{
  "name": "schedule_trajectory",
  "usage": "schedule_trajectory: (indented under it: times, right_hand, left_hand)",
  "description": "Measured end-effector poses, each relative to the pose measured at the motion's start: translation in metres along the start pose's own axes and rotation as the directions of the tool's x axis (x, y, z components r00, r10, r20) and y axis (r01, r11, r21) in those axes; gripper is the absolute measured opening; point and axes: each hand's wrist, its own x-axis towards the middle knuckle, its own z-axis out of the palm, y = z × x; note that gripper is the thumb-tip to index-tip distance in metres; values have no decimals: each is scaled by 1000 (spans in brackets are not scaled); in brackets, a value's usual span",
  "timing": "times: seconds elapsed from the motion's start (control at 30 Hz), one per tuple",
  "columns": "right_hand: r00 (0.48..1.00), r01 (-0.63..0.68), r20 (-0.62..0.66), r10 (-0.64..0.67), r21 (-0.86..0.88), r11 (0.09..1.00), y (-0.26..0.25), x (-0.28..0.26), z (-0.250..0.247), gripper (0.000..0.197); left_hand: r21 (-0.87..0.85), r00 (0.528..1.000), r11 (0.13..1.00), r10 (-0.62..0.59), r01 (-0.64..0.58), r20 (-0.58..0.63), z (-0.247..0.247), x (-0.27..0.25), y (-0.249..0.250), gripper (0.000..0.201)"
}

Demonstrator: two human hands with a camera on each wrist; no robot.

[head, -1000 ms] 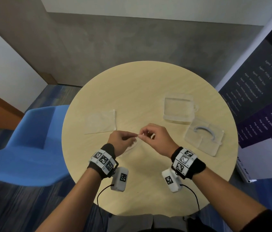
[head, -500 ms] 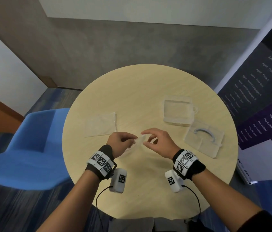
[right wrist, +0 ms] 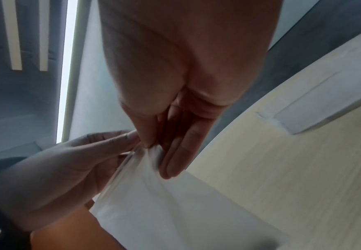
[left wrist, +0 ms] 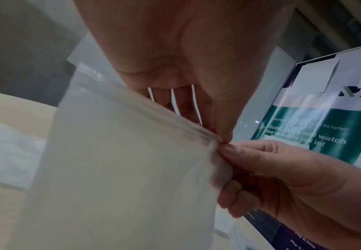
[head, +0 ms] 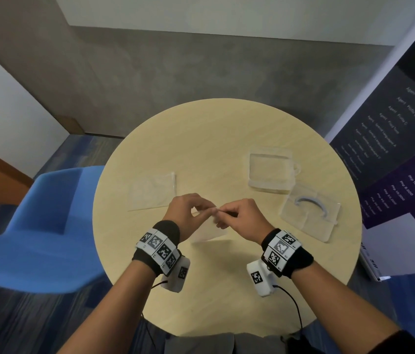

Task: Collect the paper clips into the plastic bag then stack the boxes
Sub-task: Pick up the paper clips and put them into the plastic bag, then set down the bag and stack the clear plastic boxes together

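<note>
Your left hand [head: 186, 213] and right hand [head: 239, 217] are both pinching the top edge of the plastic bag [left wrist: 119, 169] above the desk's [head: 227, 129] near side.

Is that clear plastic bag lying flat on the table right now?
No, both hands pinch the plastic bag by its top edge, above the table.
</note>
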Motion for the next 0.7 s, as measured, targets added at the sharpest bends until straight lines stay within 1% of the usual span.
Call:
schedule_trajectory:
  times: [0.13, 0.23, 0.3, 0.37, 0.43, 0.47, 0.53, 0.57, 0.6, 0.7]
  right_hand:
    - [1000, 10, -5, -10, -29, 1000, 2, -1, -2, 18]
    - [998, -21, -52, 20, -20, 1000, 7, -1, -14, 18]
    - [998, -27, -64, 26, -15, 1000, 11, -1, -23, 20]
    - [998, -52, -40, 54, 35, 998, 15, -1, -26, 23]
    - [987, -159, 24, 157, 180, 971, 17, 2, -21, 26]
    - [972, -237, 72, 226, 261, 936, 15, 5, -16, 26]
    - [931, -366, 140, 338, 345, 864, 15, 12, -4, 26]
    - [911, -413, 164, 379, 369, 833, 16, 15, 1, 26]
    - [891, -455, 190, 413, 390, 801, 17, 18, 7, 26]
    - [826, -562, 249, 505, 411, 717, 26, 26, 28, 24]
  left_hand:
    - [-11, 998, 999, -34, 33, -45, 2, -5, -8, 12]
    - [-56, 986, 986, -158, 155, -58, -6, -10, -25, 13]
    - [-97, 969, 966, -244, 240, -30, -13, -14, -37, 13]
    - [-208, 955, 933, -297, 293, 12, -15, -17, -46, 13]
    - [-334, 953, 894, -300, 299, 48, -13, -19, -48, 20]
    - [-391, 950, 869, -306, 304, 59, -11, -20, -48, 23]
    - [-490, 932, 801, -354, 343, 74, -7, -19, -51, 18]
    - [-506, 916, 777, -394, 375, 75, -7, -19, -52, 16]
    - [-493, 899, 769, -432, 406, 66, -6, -18, -56, 15]
    - [-350, 845, 783, -533, 515, 51, -9, -16, -68, 17]
